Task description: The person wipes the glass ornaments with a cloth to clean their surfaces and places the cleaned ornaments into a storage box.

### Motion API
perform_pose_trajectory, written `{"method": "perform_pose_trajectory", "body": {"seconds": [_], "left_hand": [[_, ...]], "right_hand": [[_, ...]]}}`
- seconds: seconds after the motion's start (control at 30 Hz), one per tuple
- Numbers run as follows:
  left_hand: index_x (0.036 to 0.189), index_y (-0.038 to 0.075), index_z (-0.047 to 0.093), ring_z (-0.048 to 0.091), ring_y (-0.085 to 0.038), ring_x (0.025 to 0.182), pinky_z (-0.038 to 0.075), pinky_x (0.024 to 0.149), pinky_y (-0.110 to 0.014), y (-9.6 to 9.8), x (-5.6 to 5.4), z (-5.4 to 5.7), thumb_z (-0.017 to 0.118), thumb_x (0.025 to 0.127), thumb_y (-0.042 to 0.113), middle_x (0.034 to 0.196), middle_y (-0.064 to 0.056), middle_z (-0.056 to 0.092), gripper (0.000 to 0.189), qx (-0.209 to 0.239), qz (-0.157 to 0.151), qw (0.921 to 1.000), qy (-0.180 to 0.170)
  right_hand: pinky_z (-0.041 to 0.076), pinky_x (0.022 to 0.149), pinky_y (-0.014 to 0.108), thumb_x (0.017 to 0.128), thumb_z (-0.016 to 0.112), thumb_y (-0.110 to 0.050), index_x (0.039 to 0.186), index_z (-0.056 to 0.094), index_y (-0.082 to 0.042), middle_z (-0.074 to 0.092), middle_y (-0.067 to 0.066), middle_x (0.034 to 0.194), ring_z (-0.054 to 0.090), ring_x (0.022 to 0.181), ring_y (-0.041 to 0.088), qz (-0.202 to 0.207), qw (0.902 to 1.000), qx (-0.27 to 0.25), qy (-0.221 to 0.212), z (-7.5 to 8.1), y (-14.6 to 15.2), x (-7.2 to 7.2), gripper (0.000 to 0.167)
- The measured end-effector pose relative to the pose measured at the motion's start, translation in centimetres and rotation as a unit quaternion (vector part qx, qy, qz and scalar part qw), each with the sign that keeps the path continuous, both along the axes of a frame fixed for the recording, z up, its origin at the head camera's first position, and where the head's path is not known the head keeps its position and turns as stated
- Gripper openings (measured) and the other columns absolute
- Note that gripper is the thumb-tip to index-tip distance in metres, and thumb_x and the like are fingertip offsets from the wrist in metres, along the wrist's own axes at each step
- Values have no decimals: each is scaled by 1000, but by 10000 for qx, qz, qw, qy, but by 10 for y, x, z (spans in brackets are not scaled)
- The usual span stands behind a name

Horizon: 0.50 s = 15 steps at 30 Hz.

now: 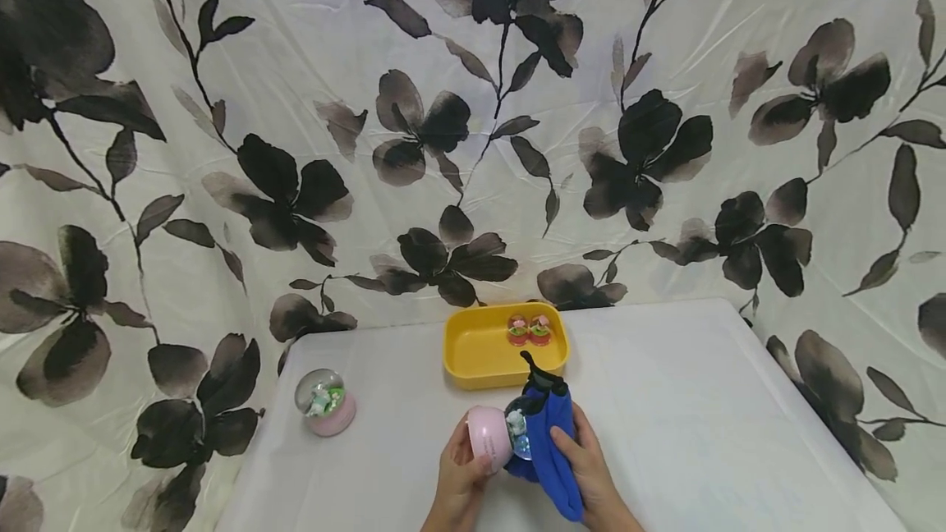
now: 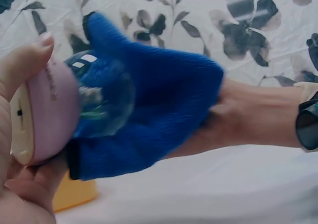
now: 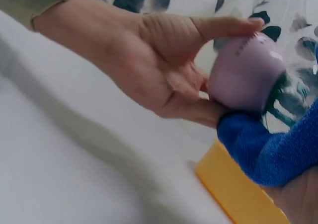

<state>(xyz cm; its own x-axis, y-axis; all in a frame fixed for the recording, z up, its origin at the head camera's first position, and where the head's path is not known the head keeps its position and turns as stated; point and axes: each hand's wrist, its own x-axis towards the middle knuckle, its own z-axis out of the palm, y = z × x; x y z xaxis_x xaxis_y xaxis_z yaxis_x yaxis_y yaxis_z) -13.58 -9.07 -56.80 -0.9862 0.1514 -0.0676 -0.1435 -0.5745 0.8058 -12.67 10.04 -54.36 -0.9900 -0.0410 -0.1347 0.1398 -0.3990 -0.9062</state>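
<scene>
My left hand [image 1: 464, 466] grips a snow globe by its pink base [image 1: 489, 438], tipped on its side so the glass dome [image 2: 107, 97] points right. White and green figures show through the glass. In my right hand [image 1: 589, 466] is a blue cloth [image 1: 553, 458] with a dark edge and a black strip at its top. The cloth is wrapped partly round the dome and pressed against it. In the right wrist view, the left thumb lies along the upper side of the pink base [image 3: 246, 75], with fingers beneath it.
A second snow globe [image 1: 325, 402] with a pink base stands at the table's left side. Beyond the hands sits a yellow tray [image 1: 473, 380] holding two small red and green trinkets [image 1: 529, 330]. A floral sheet [image 1: 517, 187] hangs behind the white table [image 1: 702, 417].
</scene>
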Motion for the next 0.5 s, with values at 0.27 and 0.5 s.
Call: {"method": "perform_pose_trajectory", "body": {"seconds": [0.27, 0.5], "left_hand": [[148, -8, 23, 58, -26, 104, 51, 91, -35, 11, 5, -2, 74, 68, -16, 136, -17, 44, 95, -414, 805, 9954, 324], [141, -7, 38, 63, -34, 100, 55, 81, -39, 19, 18, -1, 84, 58, -14, 134, -23, 43, 96, -1171, 1288, 9831, 574]], "right_hand": [[43, 99, 38, 95, 62, -34, 154, 16, -10, 31, 19, 150, 42, 127, 29, -411, 9989, 17, -231, 1, -11, -5, 78], [44, 98, 44, 94, 63, -38, 154, 13, -13, 28, 20, 152, 43, 127, 32, -501, 9980, 41, -393, -3, -15, 1, 83]]}}
